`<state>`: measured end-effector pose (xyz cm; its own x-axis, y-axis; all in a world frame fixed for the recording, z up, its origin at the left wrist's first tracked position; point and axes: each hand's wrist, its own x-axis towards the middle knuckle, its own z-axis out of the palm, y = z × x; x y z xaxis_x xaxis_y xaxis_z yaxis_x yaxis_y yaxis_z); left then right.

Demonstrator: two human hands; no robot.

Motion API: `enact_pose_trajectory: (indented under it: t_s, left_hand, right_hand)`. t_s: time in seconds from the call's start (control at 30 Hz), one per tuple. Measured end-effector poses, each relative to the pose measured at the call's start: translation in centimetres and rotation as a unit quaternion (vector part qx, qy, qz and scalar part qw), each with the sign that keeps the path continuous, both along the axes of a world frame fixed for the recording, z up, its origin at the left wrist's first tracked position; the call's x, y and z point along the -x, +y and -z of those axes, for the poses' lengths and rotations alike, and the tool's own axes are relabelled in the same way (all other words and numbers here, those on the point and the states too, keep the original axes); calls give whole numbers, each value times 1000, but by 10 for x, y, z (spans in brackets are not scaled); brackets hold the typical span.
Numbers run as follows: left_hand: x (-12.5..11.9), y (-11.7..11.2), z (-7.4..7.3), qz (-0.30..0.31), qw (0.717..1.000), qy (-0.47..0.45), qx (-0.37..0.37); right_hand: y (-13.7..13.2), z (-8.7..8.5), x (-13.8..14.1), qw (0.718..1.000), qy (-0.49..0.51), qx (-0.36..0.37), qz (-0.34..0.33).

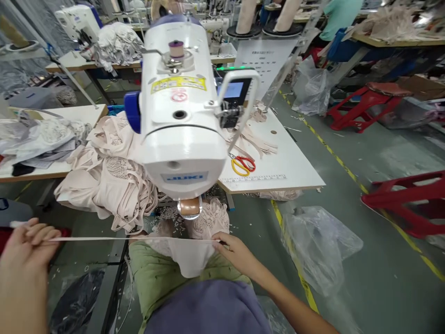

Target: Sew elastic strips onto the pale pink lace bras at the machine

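A pale pink bra piece point(191, 257) hangs over my lap, with a thin strap point(104, 238) stretched level out to the left. My left hand point(29, 246) is closed around the far end of that strap. At the other side, my right hand point(232, 250) pinches the top edge of the bra piece between thumb and fingers. Just beyond the taut strap stands a white sewing machine point(184, 153). A lacy pink bundle point(210, 218) lies below the machine head, partly hidden.
Many pink bras point(111, 185) are heaped left of the machine. On the white table point(292, 162) to the right lie scissors point(243, 165) and fabric strips point(257, 141). Clear plastic bags point(320, 246) and red stools point(410, 204) stand on the floor at the right.
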<state>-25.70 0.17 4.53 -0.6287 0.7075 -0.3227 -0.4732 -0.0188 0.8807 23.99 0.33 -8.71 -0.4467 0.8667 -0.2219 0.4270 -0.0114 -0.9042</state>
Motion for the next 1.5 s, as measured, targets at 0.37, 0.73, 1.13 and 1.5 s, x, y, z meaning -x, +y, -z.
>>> enact_pose_trajectory:
  t_s: [0.37,0.73,1.13,1.5]
  left_hand:
    - [-234,-26,71,382,918,19,104]
    - [-250,-26,71,523,760,381,58]
    - [-284,-53,132,349,905,175,168]
    - [-300,-37,128,167,985,-20,25]
  right_hand:
    - [10,-21,64,997,73,-2,-21]
    - [26,-63,53,989,-6,-16,-147]
    - [30,24,67,986,30,-42,159]
    - [-20,28,121,974,91,-54,199]
